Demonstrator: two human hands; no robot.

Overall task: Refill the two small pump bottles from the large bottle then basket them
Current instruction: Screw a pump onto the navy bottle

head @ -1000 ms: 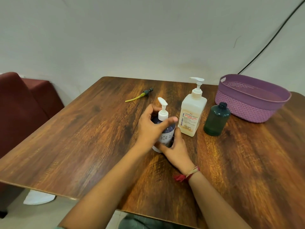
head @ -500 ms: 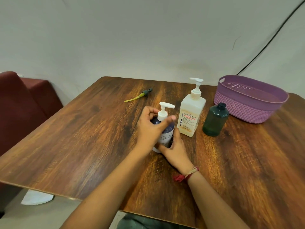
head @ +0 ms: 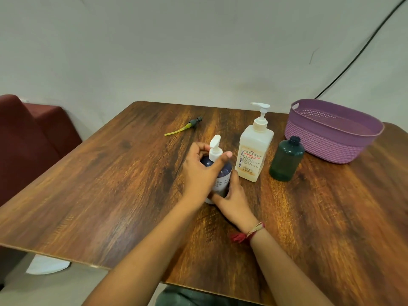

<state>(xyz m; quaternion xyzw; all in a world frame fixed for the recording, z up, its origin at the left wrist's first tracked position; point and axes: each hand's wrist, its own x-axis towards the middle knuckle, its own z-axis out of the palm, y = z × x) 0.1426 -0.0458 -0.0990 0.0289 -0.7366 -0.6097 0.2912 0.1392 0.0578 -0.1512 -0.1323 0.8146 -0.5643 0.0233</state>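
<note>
— Purple pump bottle (head: 223,173): where is it standing?
— On the table (head: 110,195), upright. The left hand (head: 199,173) is curling round its pump neck; the right hand (head: 234,200) is gripping its base.

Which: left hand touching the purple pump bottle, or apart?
Touching. Head view: the left hand curls fingers and thumb round the white collar of the purple pump bottle; the right hand holds its body.
</note>
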